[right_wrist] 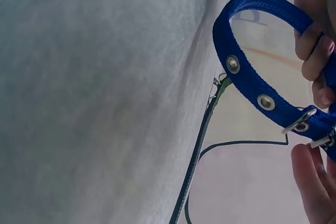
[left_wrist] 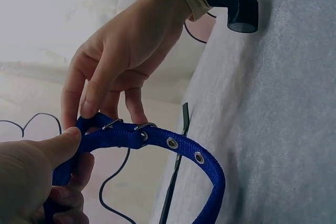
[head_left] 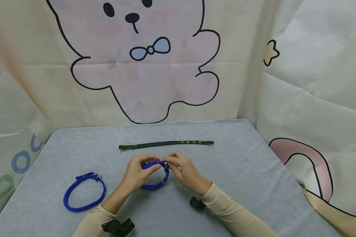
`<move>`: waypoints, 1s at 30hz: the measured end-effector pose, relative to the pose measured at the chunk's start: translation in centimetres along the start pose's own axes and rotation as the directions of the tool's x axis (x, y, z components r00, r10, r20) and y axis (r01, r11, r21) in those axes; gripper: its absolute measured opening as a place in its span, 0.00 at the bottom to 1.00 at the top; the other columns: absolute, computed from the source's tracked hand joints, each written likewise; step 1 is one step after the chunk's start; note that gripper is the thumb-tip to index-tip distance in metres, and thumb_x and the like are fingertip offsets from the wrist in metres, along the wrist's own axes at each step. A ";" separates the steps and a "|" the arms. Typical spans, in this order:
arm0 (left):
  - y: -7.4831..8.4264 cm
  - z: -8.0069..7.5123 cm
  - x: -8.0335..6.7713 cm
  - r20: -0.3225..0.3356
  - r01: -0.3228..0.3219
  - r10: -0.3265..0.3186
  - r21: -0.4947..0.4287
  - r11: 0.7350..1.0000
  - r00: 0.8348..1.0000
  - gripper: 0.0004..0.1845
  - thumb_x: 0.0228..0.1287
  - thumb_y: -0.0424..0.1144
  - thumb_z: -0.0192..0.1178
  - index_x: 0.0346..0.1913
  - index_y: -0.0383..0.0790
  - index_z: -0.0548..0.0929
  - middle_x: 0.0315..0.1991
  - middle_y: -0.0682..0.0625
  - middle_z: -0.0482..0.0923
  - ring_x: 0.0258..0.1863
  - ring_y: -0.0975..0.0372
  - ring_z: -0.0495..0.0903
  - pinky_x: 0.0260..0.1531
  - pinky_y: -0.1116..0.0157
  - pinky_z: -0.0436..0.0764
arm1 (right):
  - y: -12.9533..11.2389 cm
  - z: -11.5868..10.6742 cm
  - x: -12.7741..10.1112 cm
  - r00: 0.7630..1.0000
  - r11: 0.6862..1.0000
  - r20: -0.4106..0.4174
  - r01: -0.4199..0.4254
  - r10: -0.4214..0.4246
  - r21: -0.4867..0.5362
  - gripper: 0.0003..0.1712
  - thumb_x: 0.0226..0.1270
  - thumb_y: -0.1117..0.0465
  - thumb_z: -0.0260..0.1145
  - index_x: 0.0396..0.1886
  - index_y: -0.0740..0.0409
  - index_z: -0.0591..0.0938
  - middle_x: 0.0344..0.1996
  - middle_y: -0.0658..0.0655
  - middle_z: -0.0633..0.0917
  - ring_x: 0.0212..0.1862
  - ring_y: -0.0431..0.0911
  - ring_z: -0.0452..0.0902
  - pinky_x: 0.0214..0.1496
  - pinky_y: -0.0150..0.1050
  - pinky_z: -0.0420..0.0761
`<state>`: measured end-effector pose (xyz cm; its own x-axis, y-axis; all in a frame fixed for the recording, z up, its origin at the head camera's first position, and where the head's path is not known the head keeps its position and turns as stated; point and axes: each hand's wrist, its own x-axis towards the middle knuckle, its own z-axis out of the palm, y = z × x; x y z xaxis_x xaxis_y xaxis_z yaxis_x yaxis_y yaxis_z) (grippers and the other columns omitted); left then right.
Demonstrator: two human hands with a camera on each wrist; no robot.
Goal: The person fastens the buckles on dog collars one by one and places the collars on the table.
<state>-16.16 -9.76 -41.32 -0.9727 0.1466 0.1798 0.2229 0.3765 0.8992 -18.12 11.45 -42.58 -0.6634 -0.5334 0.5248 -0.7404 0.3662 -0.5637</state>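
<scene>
At the centre of the grey tabletop (head_left: 243,158), both hands were busy on one blue collar (head_left: 155,176). The left hand (head_left: 137,171) pinched the strap beside the metal buckle (left_wrist: 142,128), and the right hand (head_left: 182,168) had its fingertips curled round the buckle end. The collar was held as a loop, lifted slightly, its lower curve near the cloth. The strap appeared already threaded through the buckle, so the fastening looked well along; whether the pin sat in an eyelet could not be told.

By judgement, one collar was finished: a second blue collar (head_left: 83,191) lay closed in a ring at about 8 o'clock from the hands. One was untouched: a dark green collar (head_left: 166,144) lay flat and straight at 12 o'clock, well apart from the hands, its buckle undone.

Counted: three collars in all, two blue and one green; two hands; four eyelets showed at the green strap's right end.
</scene>
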 end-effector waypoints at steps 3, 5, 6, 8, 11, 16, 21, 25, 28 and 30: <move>0.0 -0.1 0.0 -0.001 -0.003 0.003 0.003 1.000 1.000 0.12 0.61 0.36 0.72 0.47 0.39 0.89 0.39 0.46 0.89 0.30 0.65 0.81 0.28 0.70 0.78 | -0.1 0.0 0.0 1.000 1.000 0.014 0.001 -0.001 -0.002 0.18 0.75 0.71 0.57 0.59 0.55 0.83 0.50 0.57 0.84 0.48 0.46 0.81 0.45 0.35 0.84; 0.0 -0.1 0.0 -0.002 -0.001 0.001 0.003 1.000 1.000 0.12 0.62 0.36 0.72 0.48 0.40 0.89 0.40 0.46 0.89 0.30 0.65 0.81 0.29 0.70 0.79 | -0.1 0.0 0.1 0.999 0.999 0.017 -0.036 0.036 0.019 0.18 0.76 0.69 0.58 0.61 0.56 0.81 0.52 0.57 0.84 0.49 0.47 0.82 0.44 0.35 0.84; 0.0 -0.2 0.0 -0.001 0.000 0.000 0.000 1.000 1.000 0.12 0.62 0.37 0.72 0.48 0.40 0.89 0.40 0.46 0.89 0.31 0.65 0.81 0.29 0.70 0.79 | -0.2 0.0 0.1 0.998 0.997 0.017 -0.064 0.063 0.036 0.17 0.77 0.68 0.58 0.61 0.57 0.80 0.52 0.58 0.84 0.50 0.48 0.83 0.44 0.36 0.85; -0.1 -0.2 0.0 0.000 0.000 0.000 -0.008 1.000 1.000 0.11 0.62 0.37 0.72 0.47 0.41 0.89 0.39 0.46 0.89 0.29 0.65 0.79 0.28 0.70 0.78 | -0.3 0.0 0.2 0.993 0.991 0.014 -0.115 0.114 0.065 0.14 0.77 0.66 0.59 0.59 0.57 0.78 0.52 0.58 0.85 0.50 0.49 0.84 0.44 0.37 0.85; -0.3 -0.1 0.0 0.013 -0.019 0.019 -0.016 1.000 1.000 0.11 0.63 0.38 0.71 0.47 0.41 0.89 0.39 0.45 0.88 0.27 0.65 0.78 0.27 0.70 0.77 | -0.3 0.1 0.2 0.989 0.986 0.009 -0.145 0.145 0.087 0.10 0.76 0.65 0.60 0.53 0.57 0.78 0.49 0.57 0.85 0.49 0.50 0.85 0.43 0.37 0.85; -0.7 0.0 -0.1 0.056 -0.083 0.085 -0.037 0.996 0.995 0.12 0.67 0.39 0.68 0.51 0.40 0.88 0.43 0.44 0.89 0.32 0.68 0.82 0.31 0.71 0.81 | -0.3 0.2 0.1 0.989 0.985 0.014 -0.147 0.146 0.090 0.09 0.75 0.65 0.62 0.51 0.56 0.82 0.47 0.55 0.86 0.48 0.47 0.84 0.43 0.35 0.84; -0.9 0.2 -0.1 0.089 -0.133 0.137 -0.051 0.990 0.987 0.15 0.71 0.40 0.64 0.55 0.38 0.87 0.49 0.43 0.88 0.44 0.60 0.88 0.42 0.71 0.84 | -0.3 0.3 0.0 0.992 0.988 0.013 -0.129 0.129 0.081 0.09 0.74 0.64 0.63 0.50 0.55 0.84 0.45 0.54 0.88 0.45 0.45 0.82 0.41 0.34 0.84; -1.1 0.3 -0.1 0.101 -0.143 0.148 -0.053 0.988 0.984 0.16 0.73 0.40 0.60 0.58 0.38 0.86 0.54 0.42 0.87 0.53 0.54 0.87 0.50 0.64 0.85 | -0.2 0.3 0.0 0.991 0.986 0.033 -0.135 0.133 0.099 0.10 0.75 0.64 0.63 0.51 0.55 0.85 0.46 0.55 0.88 0.45 0.45 0.83 0.41 0.34 0.84; -1.1 0.2 -0.1 0.098 -0.129 0.134 -0.058 0.990 0.986 0.17 0.76 0.40 0.57 0.60 0.37 0.84 0.57 0.42 0.85 0.58 0.52 0.84 0.55 0.58 0.83 | -0.1 0.3 0.0 0.990 0.984 0.063 -0.136 0.130 0.112 0.14 0.75 0.63 0.63 0.56 0.55 0.84 0.51 0.56 0.87 0.46 0.45 0.82 0.41 0.33 0.84; -1.1 0.1 0.0 0.079 -0.112 0.117 -0.062 0.992 0.990 0.17 0.77 0.41 0.55 0.61 0.38 0.83 0.58 0.43 0.84 0.60 0.51 0.82 0.57 0.56 0.82 | 0.0 0.2 -0.1 0.988 0.985 0.086 -0.137 0.128 0.105 0.18 0.74 0.63 0.64 0.62 0.55 0.81 0.54 0.57 0.86 0.48 0.46 0.82 0.42 0.32 0.84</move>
<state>-16.40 -10.11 -42.37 -0.9320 0.2611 0.2515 0.3260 0.3004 0.8964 -18.03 11.33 -42.71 -0.7410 -0.5456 0.3914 -0.6270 0.3535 -0.6942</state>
